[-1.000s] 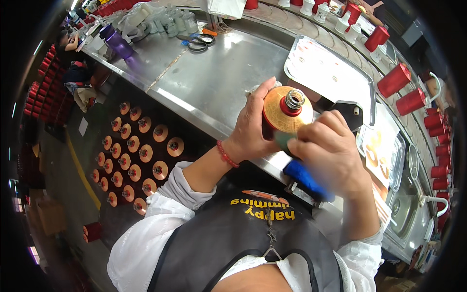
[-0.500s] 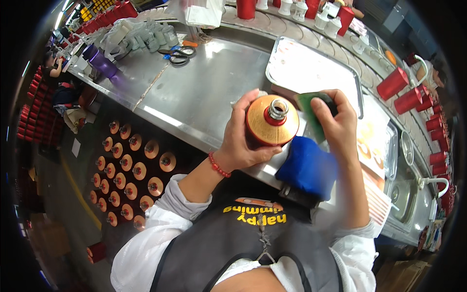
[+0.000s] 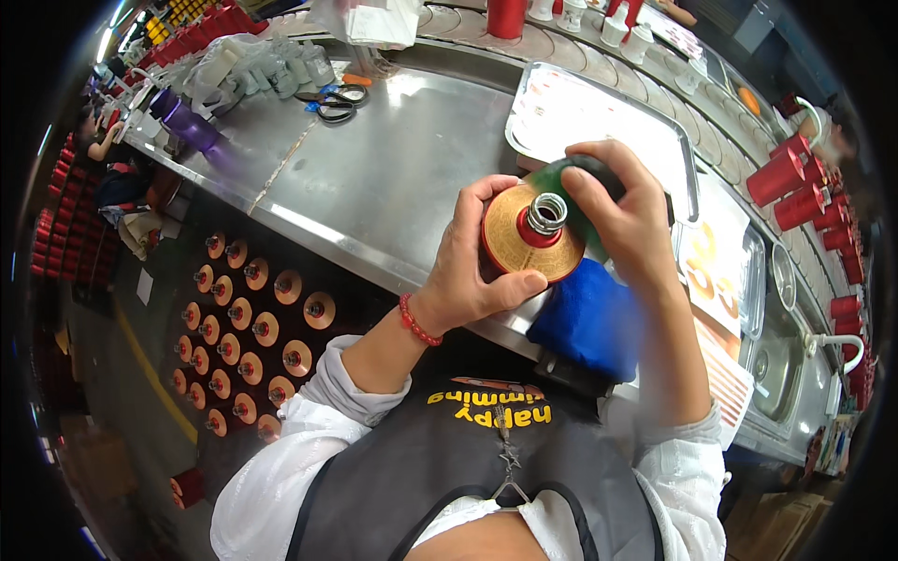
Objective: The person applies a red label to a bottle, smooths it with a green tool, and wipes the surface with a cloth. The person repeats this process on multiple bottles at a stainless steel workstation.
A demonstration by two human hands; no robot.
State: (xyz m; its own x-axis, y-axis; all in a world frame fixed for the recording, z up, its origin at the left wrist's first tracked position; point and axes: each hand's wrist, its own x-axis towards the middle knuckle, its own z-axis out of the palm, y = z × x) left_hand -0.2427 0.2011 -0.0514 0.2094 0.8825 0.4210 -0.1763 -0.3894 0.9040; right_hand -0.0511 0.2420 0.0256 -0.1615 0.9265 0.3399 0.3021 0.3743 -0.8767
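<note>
A red bottle with a gold shoulder [image 3: 511, 236] and an open silver threaded neck is in my left hand [image 3: 460, 266]. My fingers and thumb wrap round its side, and the neck points up toward me. Against the bottle's far right side, my right hand [image 3: 625, 210] grips a green pad [image 3: 550, 174], which looks flat and partly dark. Part of the pad is hidden by my fingers and the bottle. Just below the bottle, a blue cloth-like bundle [image 3: 582, 316] rests at the table's edge.
A metal tray [image 3: 524, 140] with a bright white surface lies beyond my hands. Scissors [image 3: 335, 105], a purple bottle [image 3: 192, 128] and bagged glassware [image 3: 281, 75] are at the left of the steel table [image 3: 374, 173]. Several gold-topped bottles [image 3: 240, 311] stand lower left. A conveyor [image 3: 561, 47] curves behind.
My right hand has moved left with the green pad, from beside the bottle to against it. The bottle has shifted slightly right in my left hand.
</note>
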